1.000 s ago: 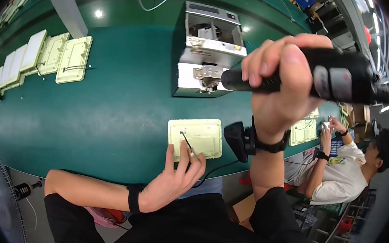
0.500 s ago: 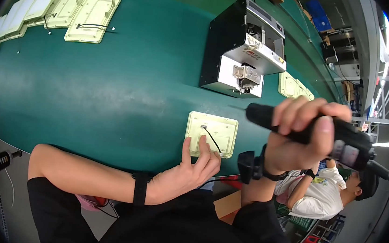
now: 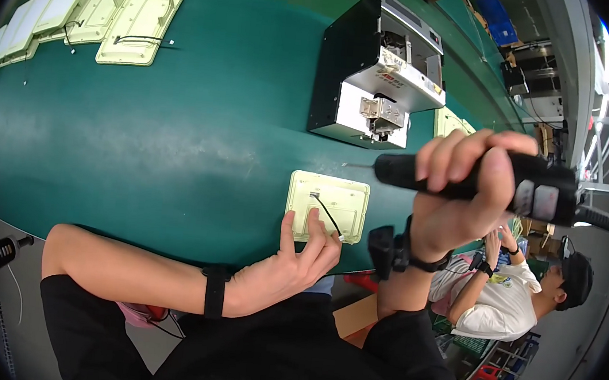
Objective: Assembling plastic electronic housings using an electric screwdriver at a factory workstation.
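On the green table in front of me lies a cream plastic panel (image 3: 352, 194), its ribbed inner side up. A short black cable (image 3: 327, 212) runs across it from a small socket to a white plug (image 3: 341, 237). My left hand (image 3: 306, 252) holds the panel at its near edge, two fingers stretched onto the surface and the others bent beside the plug. In my right hand (image 3: 461, 198) is a black electric screwdriver (image 3: 394, 171), fingers wrapped round its body. Its thin bit points left, raised above the panel and touching nothing.
A black and silver machine (image 3: 380, 87) stands beyond the panel. More cream panels (image 3: 139, 24) with cables lie at the far left, overlapping, and others (image 3: 449, 122) sit right of the machine. A co-worker in a white shirt (image 3: 494, 311) is at the right.
My right hand has shifted a little left and up with the screwdriver, whose bit now shows more sharply. My left hand stays on the panel. The whole view has shifted slightly.
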`<state>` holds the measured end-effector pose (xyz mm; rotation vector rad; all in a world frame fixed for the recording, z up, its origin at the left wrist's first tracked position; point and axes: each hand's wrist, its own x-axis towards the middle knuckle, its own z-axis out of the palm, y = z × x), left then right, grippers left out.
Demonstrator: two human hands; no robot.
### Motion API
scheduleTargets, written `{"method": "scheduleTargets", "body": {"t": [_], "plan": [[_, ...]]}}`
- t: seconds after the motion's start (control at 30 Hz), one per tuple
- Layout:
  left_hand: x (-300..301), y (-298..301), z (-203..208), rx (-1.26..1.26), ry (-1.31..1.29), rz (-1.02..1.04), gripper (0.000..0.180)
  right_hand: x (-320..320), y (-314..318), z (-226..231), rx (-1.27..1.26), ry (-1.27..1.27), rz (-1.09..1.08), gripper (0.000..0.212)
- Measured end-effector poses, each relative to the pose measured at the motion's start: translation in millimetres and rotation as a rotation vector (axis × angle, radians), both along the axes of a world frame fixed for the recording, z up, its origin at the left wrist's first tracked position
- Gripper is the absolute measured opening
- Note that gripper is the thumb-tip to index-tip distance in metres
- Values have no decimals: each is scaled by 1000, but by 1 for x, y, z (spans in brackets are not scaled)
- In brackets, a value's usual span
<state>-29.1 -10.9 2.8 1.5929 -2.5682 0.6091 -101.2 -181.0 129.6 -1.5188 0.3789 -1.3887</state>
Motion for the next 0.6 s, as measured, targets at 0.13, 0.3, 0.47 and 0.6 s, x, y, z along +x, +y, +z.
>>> {"method": "scheduleTargets", "body": {"t": [0.13,0.3,0.47,0.6], "plan": [[0,0,-2,9,22,7,45,-1,15,-22,25,47,136,14],[0,1,-1,34,20,-12,44,3,19,-31,29,81,127,17],[1,0,-3,46,20,-28,47,3,17,-42,58,76,115,18],[1,1,-2,52,25,-29,46,6,19,-44,68,83,98,19]]}}
